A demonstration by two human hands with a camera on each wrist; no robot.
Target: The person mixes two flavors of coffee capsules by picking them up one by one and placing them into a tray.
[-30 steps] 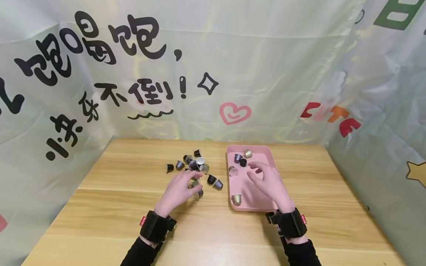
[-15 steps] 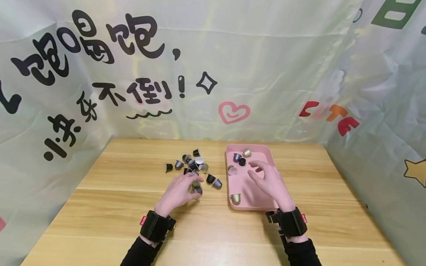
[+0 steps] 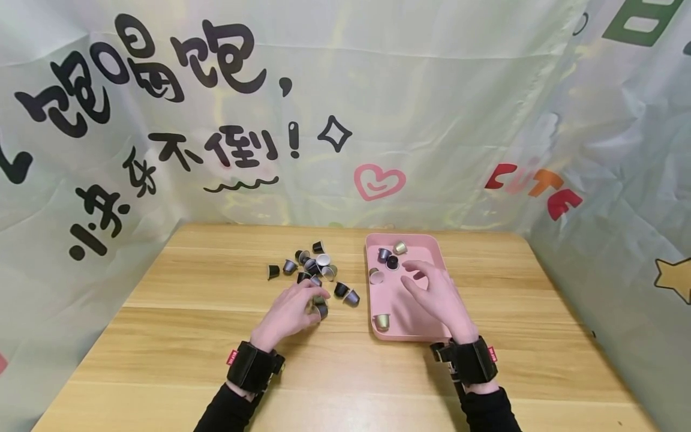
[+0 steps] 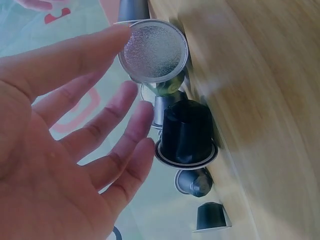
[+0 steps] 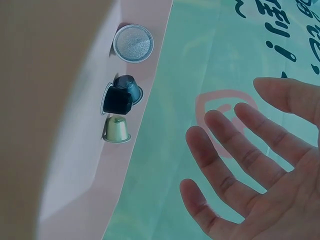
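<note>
My left hand (image 3: 288,312) is at the near side of a loose group of coffee capsules, fingers spread. Its thumb tip overlaps the rim of a silver-lidded capsule (image 4: 155,51) in the left wrist view; whether it presses there I cannot tell. The index fingertip is partly hidden behind the thumb. A black capsule (image 4: 187,132) stands by the other fingers, and a greenish one (image 4: 171,84) is partly covered. Over the pink tray (image 3: 407,331) my right hand (image 3: 439,297) hovers with loosely bent fingers and nothing in them. A black capsule (image 5: 117,100) lies in that tray beside others.
More capsules spread behind the left hand, including a white-lidded one (image 3: 323,260) and a black one (image 3: 273,272). A purple-grey capsule (image 3: 351,298) lies between the group and the tray. A gold capsule (image 3: 382,322) sits in the tray's near left corner. Printed cloth (image 3: 459,120) hangs behind the wooden table.
My left hand has lowered slightly, its thumb coming down beside the nearest capsule. My right hand stays over the tray. The capsules keep their places; the head view has shifted a little.
</note>
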